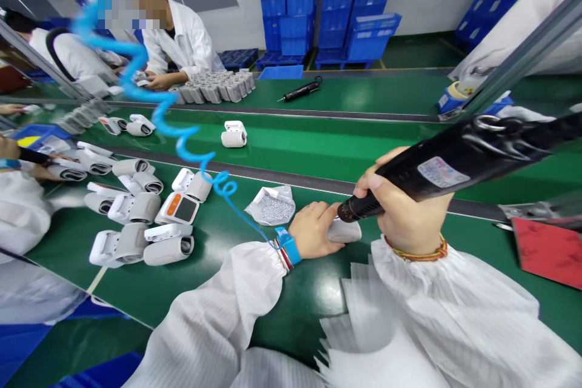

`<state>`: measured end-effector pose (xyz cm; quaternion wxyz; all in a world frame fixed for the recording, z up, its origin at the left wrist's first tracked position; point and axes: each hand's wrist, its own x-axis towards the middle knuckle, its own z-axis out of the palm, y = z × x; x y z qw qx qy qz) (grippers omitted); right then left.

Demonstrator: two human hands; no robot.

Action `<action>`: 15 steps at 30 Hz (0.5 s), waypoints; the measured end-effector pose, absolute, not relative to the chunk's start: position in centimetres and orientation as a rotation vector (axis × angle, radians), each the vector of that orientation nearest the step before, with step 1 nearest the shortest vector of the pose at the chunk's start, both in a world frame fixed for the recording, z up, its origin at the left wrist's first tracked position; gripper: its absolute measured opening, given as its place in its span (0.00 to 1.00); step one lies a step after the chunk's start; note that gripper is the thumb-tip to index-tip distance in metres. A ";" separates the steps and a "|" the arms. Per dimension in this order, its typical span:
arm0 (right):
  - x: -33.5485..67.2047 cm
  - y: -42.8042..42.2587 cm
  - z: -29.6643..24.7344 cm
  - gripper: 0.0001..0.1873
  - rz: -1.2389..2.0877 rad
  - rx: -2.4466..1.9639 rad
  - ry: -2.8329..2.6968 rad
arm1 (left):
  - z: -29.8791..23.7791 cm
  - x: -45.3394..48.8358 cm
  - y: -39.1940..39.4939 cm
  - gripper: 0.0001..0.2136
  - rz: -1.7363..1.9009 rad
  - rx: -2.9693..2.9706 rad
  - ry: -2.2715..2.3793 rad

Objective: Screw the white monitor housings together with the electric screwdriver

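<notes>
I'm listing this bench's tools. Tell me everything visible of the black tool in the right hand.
The black tool is a glossy, thick cylinder, apparently plastic, with a pale printed sticker, a metal loop near its rear and a narrower, marked collar in front. It slants down leftward, gripped by the right hand; its rear leaves the frame. A thin bit points at the whitish piece in the left hand; contact is unclear.

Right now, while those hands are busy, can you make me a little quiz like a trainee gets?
1. Which hand grips the pale piece near the tip of the black tool?
2. True or false: the blue coiled cord runs to the blue wristband.
3. Pick one: the flat item to the right of the right hand is A yellow, B red, C green.

Key: 1, the left hand; 2, true; 3, B.
</notes>
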<state>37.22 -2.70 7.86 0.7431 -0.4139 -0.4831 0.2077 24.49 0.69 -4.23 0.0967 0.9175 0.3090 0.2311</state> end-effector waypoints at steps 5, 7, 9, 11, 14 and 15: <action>37.4 -2.5 7.9 0.07 0.478 -0.882 -1.036 | -4.0 24.5 0.6 0.38 0.671 2.700 0.936; 37.4 -2.5 7.9 0.07 0.489 -0.874 -1.034 | -4.0 24.5 0.6 0.37 0.670 2.693 0.946; 37.4 -2.5 7.9 0.07 0.490 -0.880 -1.027 | -4.1 24.5 0.6 0.37 0.668 2.691 0.951; 37.3 -2.5 7.8 0.07 0.490 -0.883 -1.023 | -4.1 24.5 0.6 0.37 0.672 2.692 0.950; 37.3 -2.5 7.7 0.07 0.492 -0.879 -1.032 | -4.3 24.5 0.6 0.37 0.692 2.696 0.939; 37.3 -2.5 7.7 0.07 0.494 -0.879 -1.036 | -4.3 24.5 0.6 0.37 0.699 2.696 0.937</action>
